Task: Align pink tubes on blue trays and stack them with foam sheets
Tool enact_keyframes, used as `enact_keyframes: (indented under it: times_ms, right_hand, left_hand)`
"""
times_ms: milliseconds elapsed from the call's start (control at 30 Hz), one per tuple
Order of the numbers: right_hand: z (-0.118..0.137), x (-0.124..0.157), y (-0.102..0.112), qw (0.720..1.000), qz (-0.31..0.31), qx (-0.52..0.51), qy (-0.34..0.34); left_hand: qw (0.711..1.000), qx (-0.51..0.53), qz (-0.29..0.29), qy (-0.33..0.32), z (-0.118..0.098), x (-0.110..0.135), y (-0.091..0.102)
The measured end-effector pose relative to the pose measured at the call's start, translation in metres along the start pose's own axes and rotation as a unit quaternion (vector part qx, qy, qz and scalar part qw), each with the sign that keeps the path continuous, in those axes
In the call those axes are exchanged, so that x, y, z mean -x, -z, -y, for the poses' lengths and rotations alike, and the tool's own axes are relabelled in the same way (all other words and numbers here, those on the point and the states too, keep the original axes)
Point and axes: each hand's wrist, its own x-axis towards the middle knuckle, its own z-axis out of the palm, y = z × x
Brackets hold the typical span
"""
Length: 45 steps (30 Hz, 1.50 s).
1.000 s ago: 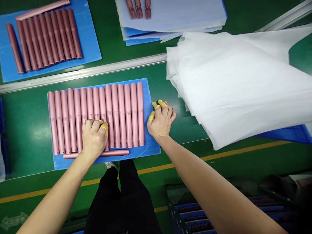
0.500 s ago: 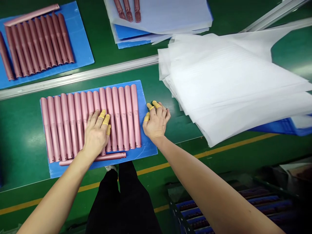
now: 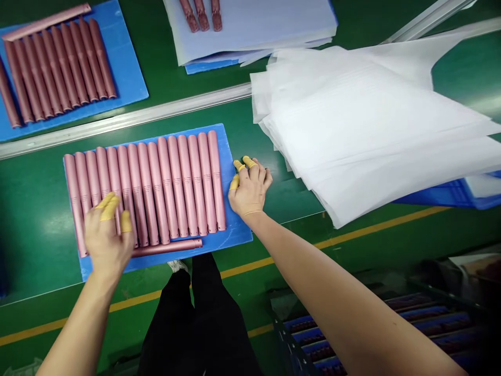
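Pink metal tubes (image 3: 177, 190) lie side by side in a row on a blue sheet (image 3: 239, 237), with one more tube (image 3: 168, 247) lying crosswise along the near edge. Over the left part of the row is my left hand (image 3: 107, 235), its fingers apart and holding nothing; whether it touches the tubes I cannot tell. My right hand (image 3: 249, 189) rests by the sheet's right edge, fingers loosely bent and apart, with nothing visible in them. Yellow finger cots cover several fingertips on both hands.
White thin sheets (image 3: 364, 120) lie piled on the right of the green table (image 3: 31, 224). Behind a metal rail (image 3: 164, 112) are another blue sheet of darker tubes (image 3: 62, 73) and a stack with three tubes (image 3: 201, 15). A dark crate (image 3: 297, 344) stands lower right.
My left hand has moved left along the row, from its middle to the left tubes. My right hand has stayed by the sheet's right edge. The view has shifted slightly.
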Motion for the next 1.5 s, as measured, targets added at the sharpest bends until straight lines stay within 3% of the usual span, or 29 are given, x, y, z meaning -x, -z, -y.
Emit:
enact_keyframes:
  times_ms: [100, 167, 267, 367, 467, 533, 667, 867, 1100, 1233, 1367, 1500]
  right_hand:
    - [0.001, 0.000, -0.001, 1.000, -0.004, -0.001, 0.002]
    - [0.001, -0.001, -0.001, 1.000, -0.009, 0.000, 0.003]
    - [0.002, -0.001, -0.005, 1.000, -0.015, 0.002, 0.002]
    - [0.000, -0.003, -0.011, 1.000, -0.026, 0.006, 0.005]
    - [-0.002, -0.005, -0.018, 0.999, -0.040, 0.008, 0.022]
    - [-0.002, -0.006, -0.020, 0.998, -0.044, 0.009, 0.038]
    - [0.002, -0.003, -0.016, 0.997, -0.019, 0.011, 0.076]
    - [-0.002, 0.027, -0.005, 0.996, -0.016, -0.009, 0.085]
    - [-0.007, 0.101, 0.012, 0.999, -0.041, -0.017, -0.004]
    - [-0.008, 0.143, 0.012, 0.988, -0.082, -0.092, -0.089]
    - [-0.011, 0.171, 0.012, 0.935, -0.069, -0.273, -0.217]
    - [-0.013, 0.178, 0.021, 0.838, 0.016, -0.460, -0.293]
  left_hand:
    - [0.984, -0.068, -0.025, 0.162, 0.018, 0.042, 0.046]
    - [0.959, -0.102, -0.009, 0.264, 0.019, 0.076, 0.072]
    - [0.933, -0.126, 0.030, 0.335, 0.012, 0.121, 0.094]
    - [0.915, -0.094, 0.091, 0.381, 0.007, 0.146, 0.092]
    - [0.874, 0.040, 0.159, 0.458, 0.006, 0.150, 0.074]
    - [0.839, 0.143, 0.174, 0.495, 0.004, 0.148, 0.060]
    - [0.811, 0.240, 0.121, 0.519, -0.005, 0.144, 0.045]
    - [0.780, 0.300, 0.040, 0.548, -0.011, 0.136, 0.043]
    - [0.761, 0.327, 0.009, 0.560, -0.015, 0.134, 0.040]
    - [0.787, 0.319, 0.021, 0.527, -0.030, 0.146, 0.040]
    - [0.830, 0.271, 0.031, 0.487, -0.044, 0.151, 0.034]
    - [0.824, 0.284, 0.022, 0.490, -0.044, 0.146, 0.025]
